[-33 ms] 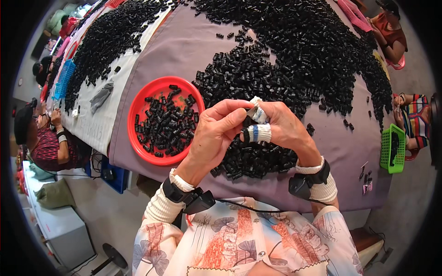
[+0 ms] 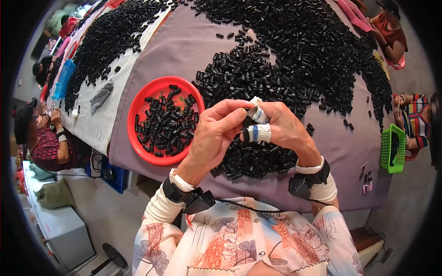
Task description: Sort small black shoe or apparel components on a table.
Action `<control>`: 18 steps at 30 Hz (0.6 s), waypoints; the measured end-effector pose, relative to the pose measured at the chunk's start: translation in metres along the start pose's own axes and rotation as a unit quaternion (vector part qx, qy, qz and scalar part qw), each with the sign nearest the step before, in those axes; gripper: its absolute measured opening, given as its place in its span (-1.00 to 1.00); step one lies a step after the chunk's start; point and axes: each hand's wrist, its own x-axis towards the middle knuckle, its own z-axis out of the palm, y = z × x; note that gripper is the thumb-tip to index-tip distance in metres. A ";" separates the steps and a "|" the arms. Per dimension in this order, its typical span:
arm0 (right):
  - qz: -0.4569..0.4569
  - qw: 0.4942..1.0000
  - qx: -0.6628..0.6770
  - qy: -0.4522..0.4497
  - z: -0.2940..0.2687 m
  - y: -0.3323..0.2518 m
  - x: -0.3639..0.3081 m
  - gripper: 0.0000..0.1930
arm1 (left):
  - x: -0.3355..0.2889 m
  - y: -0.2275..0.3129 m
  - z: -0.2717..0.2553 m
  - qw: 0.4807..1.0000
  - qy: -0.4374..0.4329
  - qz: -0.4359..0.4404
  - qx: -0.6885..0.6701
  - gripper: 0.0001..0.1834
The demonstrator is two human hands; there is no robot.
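Note:
My left hand (image 2: pixel 212 134) and my right hand (image 2: pixel 284 128) meet over the near end of a heap of small black cylindrical plastic parts (image 2: pixel 258 83). Between the fingertips sits a small black plastic part (image 2: pixel 248 122), pinched by the left thumb and forefinger. White knitted covers with blue bands (image 2: pixel 260 133) wrap the right thumb and forefinger, which are closed at the same spot; a greyish sliver shows there, too small to name. Left of the hands, a round red tray (image 2: pixel 133 131) holds many similar black parts.
A purple-grey cloth (image 2: pixel 156 55) covers the table. At the right edge stands a green basket (image 2: pixel 399 169), with a small pink packet (image 2: pixel 367 188) nearer me. A blue basket (image 2: pixel 64 78) and grey rag (image 2: pixel 101 97) lie on the left table. Other people sit on both sides.

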 end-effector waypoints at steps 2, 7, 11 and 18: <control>-0.002 1.000 0.000 0.002 0.002 -0.003 -0.001 -0.65 | -0.001 0.000 -0.004 1.000 -0.012 -0.001 0.003 -0.82; -0.018 0.999 -0.004 0.051 0.003 -0.003 -0.008 -0.70 | -0.004 -0.004 0.000 1.000 -0.007 -0.014 -0.002 -0.79; -0.005 0.995 0.025 0.095 0.003 -0.009 -0.007 -0.72 | 0.002 -0.008 -0.005 0.999 -0.019 0.021 -0.026 -0.77; -0.008 0.995 -0.024 0.093 0.002 -0.012 -0.004 -0.71 | 0.001 -0.003 -0.004 0.998 -0.017 0.025 0.053 -0.77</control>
